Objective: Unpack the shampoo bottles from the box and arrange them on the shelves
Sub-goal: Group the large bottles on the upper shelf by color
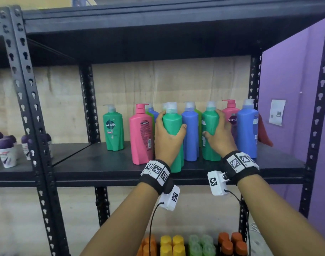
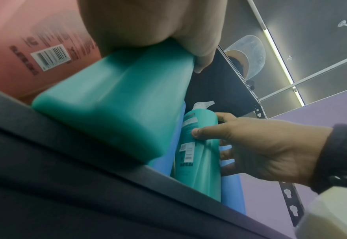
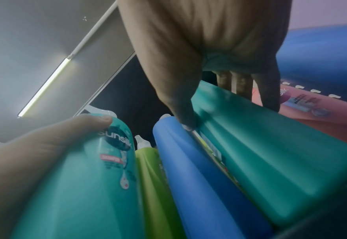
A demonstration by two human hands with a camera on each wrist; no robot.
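**Inspector A:** Left hand (image 1: 167, 133) is wrapped round the upper body of a green plastic pump-top shampoo bottle (image 1: 173, 145), thumb on the near right side, fingers curled behind the shoulder. The bottle stands at the front edge of the black metal shelf board (image 1: 106, 167); the left wrist view shows its base close to the board, though blur prevents confirming full contact.

**Inspector B:** Noted. Right hand (image 1: 219, 133) grips a second green plastic shampoo bottle (image 1: 210, 132), thumb across the near face, fingers round the far right side. It stands upright on the same board.

**Inspector A:** A blue plastic shampoo bottle (image 1: 190, 133) stands between the two green ones, touching or just beside each.

**Inspector B:** Left of the group stands a pink plastic pump bottle (image 1: 141, 135) with its barcode label facing out, just beside the left hand. Further left, apart, a green bottle labelled Sunsilk (image 1: 113, 128).

**Inspector A:** Right end: a taller blue bottle (image 1: 247, 130), with a pink pump bottle (image 1: 230, 115) behind it. Lime-green bottles partly hidden in the back row.

**Inspector B:** The lower shelf holds coloured caps (image 1: 193, 244): orange, yellow, green. The adjoining rack at left carries small white containers with purple caps (image 1: 6, 152). A purple wall (image 1: 290, 71) stands to the right.
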